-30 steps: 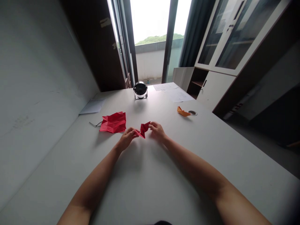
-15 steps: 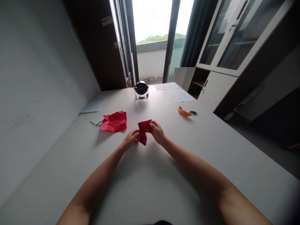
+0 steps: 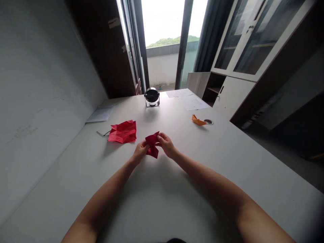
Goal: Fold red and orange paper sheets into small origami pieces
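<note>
Clock directions taken from the folded red paper (image 3: pixel 152 151), as viewed. Folded red paper is held mid-counter, between both hands; contact with the counter (image 3: pixel 162 202) can't be told. Left hand (image 3: pixel 140 150) is clamped on its 9 o'clock side, thumb over the front. Right hand (image 3: pixel 165 144) is clamped on its upper edge at 2 o'clock, thumb and fingers pinched together.

Versus half a second ago: right hand is brought in toward 9 o'clock, gap between hands narrowed; left hand is kept roughly in place. Upper panel is swung over toward 10 o'clock, its left corner now poked out above the left thumb.

Unchanged: creased red sheet (image 3: pixel 123 132) is left at 10 o'clock, thin cord (image 3: pixel 102 134) at its 9 o'clock edge. Orange folded paper (image 3: pixel 198 120) is seen at 2 o'clock, by the round ring (image 3: pixel 211 122). Black-and-silver device (image 3: pixel 152 96) is placed at 12 o'clock.
</note>
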